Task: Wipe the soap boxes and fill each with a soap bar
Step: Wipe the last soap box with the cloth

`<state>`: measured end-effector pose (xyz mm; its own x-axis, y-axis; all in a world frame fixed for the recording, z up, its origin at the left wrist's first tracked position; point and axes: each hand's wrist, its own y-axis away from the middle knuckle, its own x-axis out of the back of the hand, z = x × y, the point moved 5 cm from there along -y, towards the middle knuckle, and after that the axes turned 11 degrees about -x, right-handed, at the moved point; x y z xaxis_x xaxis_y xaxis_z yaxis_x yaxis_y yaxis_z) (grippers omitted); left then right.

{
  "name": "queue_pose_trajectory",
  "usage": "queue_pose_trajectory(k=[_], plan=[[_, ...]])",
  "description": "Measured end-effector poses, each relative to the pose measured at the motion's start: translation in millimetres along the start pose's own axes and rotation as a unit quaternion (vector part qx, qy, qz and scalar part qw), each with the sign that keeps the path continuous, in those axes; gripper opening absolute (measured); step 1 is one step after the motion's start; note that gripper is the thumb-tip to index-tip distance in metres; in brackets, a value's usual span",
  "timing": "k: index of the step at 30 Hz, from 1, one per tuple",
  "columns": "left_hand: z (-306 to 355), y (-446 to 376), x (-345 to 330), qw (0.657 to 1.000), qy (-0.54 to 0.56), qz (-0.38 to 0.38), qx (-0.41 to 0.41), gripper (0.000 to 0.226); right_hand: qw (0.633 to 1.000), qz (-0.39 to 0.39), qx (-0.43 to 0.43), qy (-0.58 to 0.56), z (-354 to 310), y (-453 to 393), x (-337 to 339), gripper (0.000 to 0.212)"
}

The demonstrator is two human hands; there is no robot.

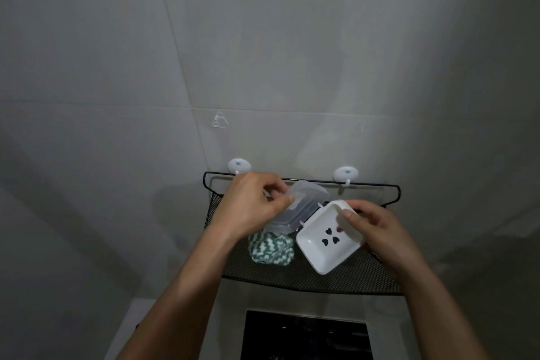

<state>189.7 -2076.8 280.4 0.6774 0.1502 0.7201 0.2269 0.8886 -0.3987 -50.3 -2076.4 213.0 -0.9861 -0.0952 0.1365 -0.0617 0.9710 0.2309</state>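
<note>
A white soap box base (324, 240) with heart-shaped drain holes is tilted above the black mesh shelf (309, 278). My right hand (377, 231) grips its right rim, thumb inside. The clear lid (301, 207) is hinged to the base's upper-left edge and swung back. My left hand (251, 207) pinches that lid near its middle. A green and white zigzag cloth (270, 248) lies bunched on the shelf, under the lid. No soap bar is in sight.
The shelf hangs from two white wall hooks (239, 166) (345, 175) on a grey tiled wall (263, 52). Below the shelf is a dark rectangular opening (306, 336) in a pale frame.
</note>
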Motion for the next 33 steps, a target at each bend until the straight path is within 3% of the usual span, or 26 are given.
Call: queue_pose_trajectory(k=[4, 9, 11, 14, 18, 21, 24, 26, 30, 33], plan=[[-3.5, 3.2, -7.5, 0.999, 0.017, -0.044, 0.016, 0.02, 1.0, 0.008, -0.001, 0.005, 1.2, -0.2, 3.1, 0.016], [-12.8, 4.3, -7.4, 1.0, 0.002, -0.013, 0.022, 0.008, 0.998, 0.064, -0.02, -0.02, 7.9, -6.9, 10.6, 0.012], [-22.5, 8.3, -8.5, 0.998, 0.019, 0.01, 0.054, 0.008, 0.997, 0.064, -0.031, -0.044, 9.8, -7.6, 11.4, 0.021], [-38.6, 18.9, -12.4, 0.978, 0.148, 0.058, 0.137, 0.012, 0.99, 0.037, -0.047, -0.124, 16.2, -5.8, 12.7, 0.046], [-46.2, 32.9, -29.3, 0.899, 0.366, 0.068, 0.232, 0.016, 0.964, -0.014, -0.101, -0.246, 32.6, -4.6, 9.7, 0.056], [-35.2, 44.9, -48.3, 0.809, 0.508, 0.035, 0.293, 0.013, 0.939, -0.064, -0.155, -0.299, 38.7, -3.1, -7.6, 0.053], [-19.7, 54.1, -64.7, 0.738, 0.594, 0.013, 0.318, 0.012, 0.923, -0.132, -0.169, -0.319, 35.3, 0.2, -25.6, 0.044], [-13.7, 57.8, -71.7, 0.715, 0.62, 0.01, 0.323, 0.014, 0.913, -0.154, -0.167, -0.338, 33.3, 1.1, -32.6, 0.04], [-10.0, 60.4, -76.3, 0.732, 0.603, -0.02, 0.316, 0.014, 0.894, -0.168, -0.164, -0.38, 32.8, 0.2, -40.9, 0.042], [-15.6, 62.9, -73.1, 0.791, 0.52, -0.098, 0.309, 0.01, 0.886, -0.166, -0.158, -0.403, 34.0, 0.7, -37.7, 0.041]])
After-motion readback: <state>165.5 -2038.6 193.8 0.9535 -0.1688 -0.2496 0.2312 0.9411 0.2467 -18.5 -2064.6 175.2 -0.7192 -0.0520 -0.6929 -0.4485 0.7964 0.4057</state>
